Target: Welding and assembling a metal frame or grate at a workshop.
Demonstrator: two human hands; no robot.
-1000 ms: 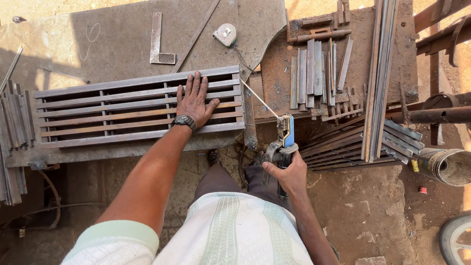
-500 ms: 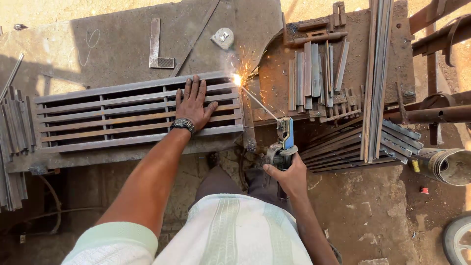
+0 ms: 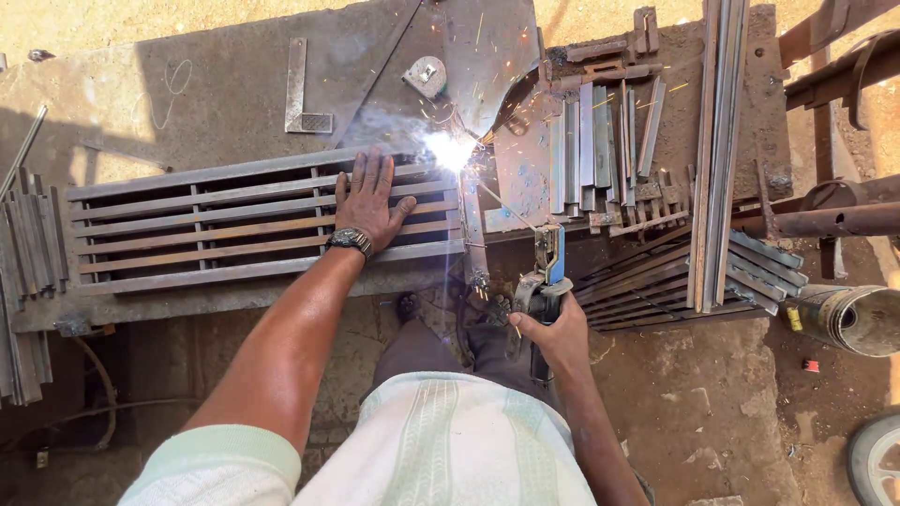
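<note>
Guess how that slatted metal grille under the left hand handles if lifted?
The metal grille is probably stiff and heavy: its many bars are joined across a long frame. It lies flat, so it is unlikely to roll. The corner at the welding arc is likely hot.

Weld glare [image 3: 448, 150] just beyond the left hand [image 3: 367, 201] whites out the grille [image 3: 187, 225] corner and the rod tip; left palm covers the bars beneath it; right hand [image 3: 553, 337] wraps the electrode holder [image 3: 547, 272], grip hidden; wheel [image 3: 877, 459] far right of that hand cut by the picture's edge; pipe [image 3: 858, 319] likewise cut off.
</note>
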